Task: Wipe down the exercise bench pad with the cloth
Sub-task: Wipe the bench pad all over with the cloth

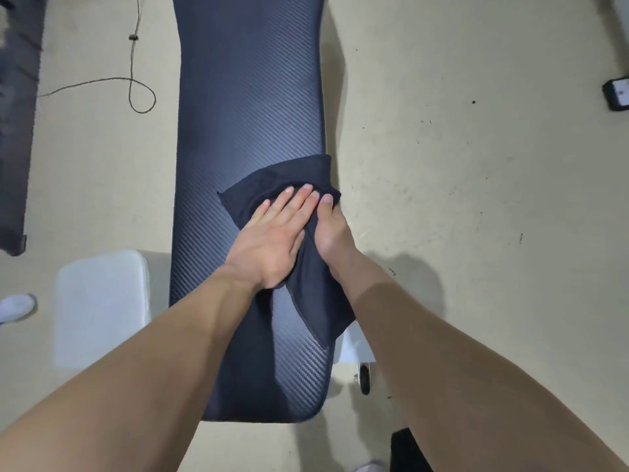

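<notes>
A long dark blue exercise bench pad with a ribbed texture runs away from me down the middle of the view. A black cloth lies on its right half and hangs over the right edge. My left hand presses flat on the cloth with straight fingers. My right hand grips the cloth at the pad's right edge, with the thumb on top and the fingers hidden below.
The bench stands on a beige floor. A thin black cable loops at the left, beside a dark mat. A white block sits near left. A bench wheel shows at the right, and a small device lies far right.
</notes>
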Available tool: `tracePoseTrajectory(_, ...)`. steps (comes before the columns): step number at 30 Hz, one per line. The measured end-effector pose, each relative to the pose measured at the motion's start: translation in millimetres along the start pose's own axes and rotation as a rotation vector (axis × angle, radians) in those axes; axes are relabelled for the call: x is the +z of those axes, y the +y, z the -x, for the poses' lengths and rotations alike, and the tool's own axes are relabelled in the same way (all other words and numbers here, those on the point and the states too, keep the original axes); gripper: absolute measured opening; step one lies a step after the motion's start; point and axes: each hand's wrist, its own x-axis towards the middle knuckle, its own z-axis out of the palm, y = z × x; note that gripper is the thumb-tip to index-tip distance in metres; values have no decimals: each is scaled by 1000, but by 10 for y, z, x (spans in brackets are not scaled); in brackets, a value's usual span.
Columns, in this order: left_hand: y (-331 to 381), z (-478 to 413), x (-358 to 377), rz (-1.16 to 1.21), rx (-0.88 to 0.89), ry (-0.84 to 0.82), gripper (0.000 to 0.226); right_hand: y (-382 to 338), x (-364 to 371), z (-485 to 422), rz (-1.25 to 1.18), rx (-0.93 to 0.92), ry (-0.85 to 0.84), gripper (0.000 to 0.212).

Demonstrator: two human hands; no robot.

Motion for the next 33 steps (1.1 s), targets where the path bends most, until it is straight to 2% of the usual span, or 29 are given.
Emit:
tracePoseTrajectory(7, -136, -818, -334, 48, -146, 29, 59, -701, -28, -732, 26, 7, -39, 64)
tracePoseTrajectory(14, -331, -1660, -602, 51, -220, 78, 57, -1379, -10, -1542, 21, 26, -85, 65)
tracePoseTrajectory(19, -207, -1851, -651, 90, -345, 119, 57, -1513, -4, -1687, 13, 32, -139, 68)
tracePoseTrajectory(23, 63, -1687, -583, 164, -456, 138, 62, -1386, -40, -1505, 12, 58, -170, 61)
tracePoseTrajectory(26, 313, -1326, -370, 201, -510, 163, 67, -1141, -106, -1124, 108, 5, -232, 53)
tracePoseTrajectory(30, 553, -611, -103, 218, -561, 149, 60, -582, -158, -500, 114, 136, -241, 70)
tracePoseTrajectory(33, 712, -20, 144, 205, -577, 156, 56, -209, -172, -129, 156, 68, -231, 63)
